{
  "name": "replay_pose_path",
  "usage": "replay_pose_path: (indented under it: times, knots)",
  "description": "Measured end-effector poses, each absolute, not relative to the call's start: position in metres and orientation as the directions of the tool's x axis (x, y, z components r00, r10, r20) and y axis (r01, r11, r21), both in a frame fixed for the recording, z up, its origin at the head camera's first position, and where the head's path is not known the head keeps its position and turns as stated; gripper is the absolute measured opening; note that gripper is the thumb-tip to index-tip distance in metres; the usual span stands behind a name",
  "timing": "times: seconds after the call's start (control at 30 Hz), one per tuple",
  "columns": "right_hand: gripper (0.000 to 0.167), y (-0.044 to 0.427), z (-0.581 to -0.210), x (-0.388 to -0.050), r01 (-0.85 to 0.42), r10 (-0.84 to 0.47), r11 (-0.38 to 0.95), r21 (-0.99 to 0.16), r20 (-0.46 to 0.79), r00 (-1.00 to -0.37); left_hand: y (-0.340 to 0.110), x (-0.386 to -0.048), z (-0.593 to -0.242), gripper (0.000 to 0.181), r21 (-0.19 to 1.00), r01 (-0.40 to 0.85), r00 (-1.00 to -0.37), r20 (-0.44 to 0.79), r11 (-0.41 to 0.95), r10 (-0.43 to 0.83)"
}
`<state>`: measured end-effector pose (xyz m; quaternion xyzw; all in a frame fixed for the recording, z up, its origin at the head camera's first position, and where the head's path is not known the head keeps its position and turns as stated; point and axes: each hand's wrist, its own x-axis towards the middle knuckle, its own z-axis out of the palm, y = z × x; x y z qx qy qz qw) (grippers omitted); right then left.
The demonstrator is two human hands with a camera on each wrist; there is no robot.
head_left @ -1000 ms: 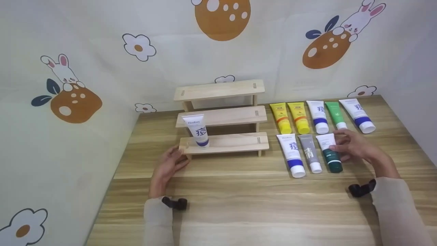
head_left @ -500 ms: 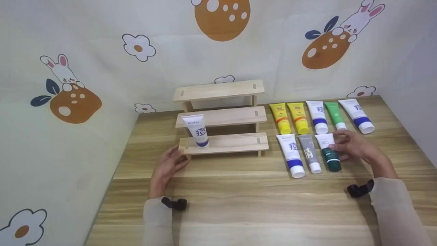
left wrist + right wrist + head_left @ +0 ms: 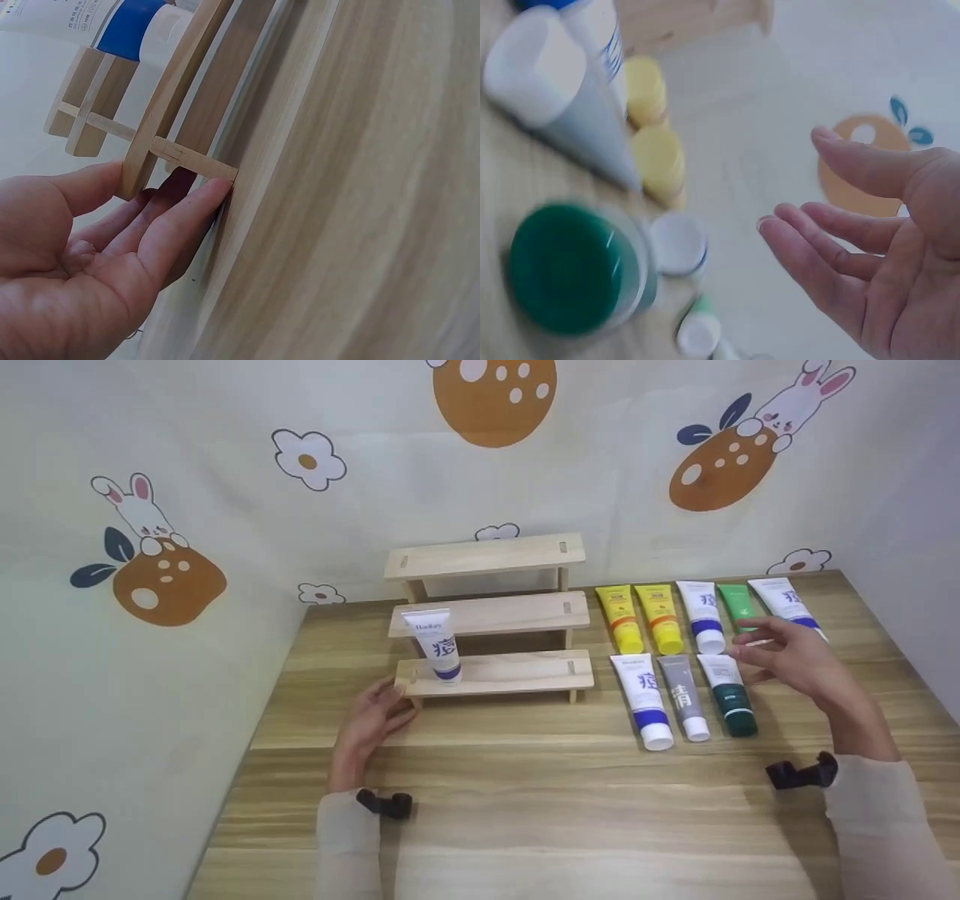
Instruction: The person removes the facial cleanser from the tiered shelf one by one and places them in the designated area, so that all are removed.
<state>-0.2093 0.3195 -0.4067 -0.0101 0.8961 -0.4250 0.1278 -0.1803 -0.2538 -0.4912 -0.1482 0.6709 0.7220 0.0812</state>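
Note:
My left hand (image 3: 369, 716) holds the left end of a three-step wooden display rack (image 3: 491, 679); in the left wrist view its thumb touches the lowest board's end and a fingertip touches the leg. One white-and-blue squeeze tube (image 3: 439, 646) stands cap down on that lowest step. On the right, my right hand (image 3: 799, 660) hovers with nothing in it, fingers spread above the tubes, partly covering a green tube (image 3: 738, 604) and a white-and-blue tube (image 3: 780, 594). Just left of and below it lies a white-and-dark-green tube (image 3: 727, 697), apart from the fingers in the right wrist view.
Two yellow tubes (image 3: 621, 619) and a white-and-blue tube (image 3: 703, 615) lie in the back row. A grey tube (image 3: 682, 697) and another white-and-blue tube (image 3: 643, 697) lie in front. A patterned cloth (image 3: 600, 472) hangs behind the wooden table (image 3: 525, 810).
My right hand has let go of the white-and-dark-green tube and moved up and slightly right, toward the back row. The tube stays lying in the front row. My left hand stays at the rack.

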Motion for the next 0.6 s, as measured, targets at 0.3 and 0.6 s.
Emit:
replay_pose_path:
  times: [0.3,0.6]
  knots:
    - [0.062,0.257,-0.377,-0.191,-0.123,-0.151,0.559,-0.82,0.045,-0.988,-0.255,-0.179,-0.49,0.048,0.943,-0.319,-0.942,-0.327,-0.09,-0.08]
    - [0.046,0.192,-0.359,-0.182,-0.311,-0.266,0.394,-0.865,0.216,-0.939,-0.254,-0.18,-0.493,0.05,0.939,-0.313,-0.944,-0.324,-0.143,-0.06]
